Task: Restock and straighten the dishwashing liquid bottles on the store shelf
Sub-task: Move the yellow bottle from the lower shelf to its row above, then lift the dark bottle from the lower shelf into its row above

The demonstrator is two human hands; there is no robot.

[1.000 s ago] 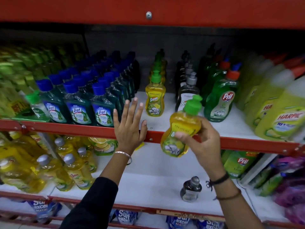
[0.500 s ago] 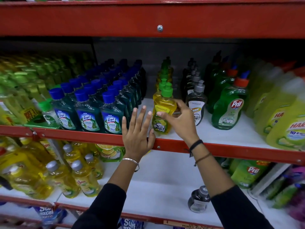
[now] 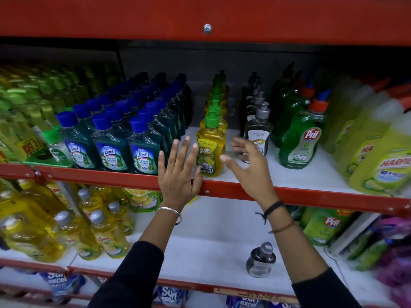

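A yellow dish liquid bottle [image 3: 210, 150] with a green cap stands upright at the front of a single-file row of the same bottles on the middle shelf [image 3: 255, 192]. My left hand [image 3: 179, 170] is open with fingers spread, resting on the red shelf edge just left of that bottle, its thumb close to the bottle's base. On the bottle's right my right hand [image 3: 249, 158] hovers open and slightly blurred, a small gap away from it. Behind that hand a dark pump bottle [image 3: 259, 132] heads its own row.
Blue-capped Lizol bottles [image 3: 142, 150] fill the shelf to the left; green Pril bottles [image 3: 304, 138] and yellow Harpic bottles [image 3: 382, 165] stand to the right. On the lower shelf are yellow bottles [image 3: 106, 236] at left and a lone dark bottle [image 3: 261, 260].
My right hand carried the yellow bottle up to the shelf, set it at the front of its row, and has let go, pulling back to the right. My left hand stayed on the edge.
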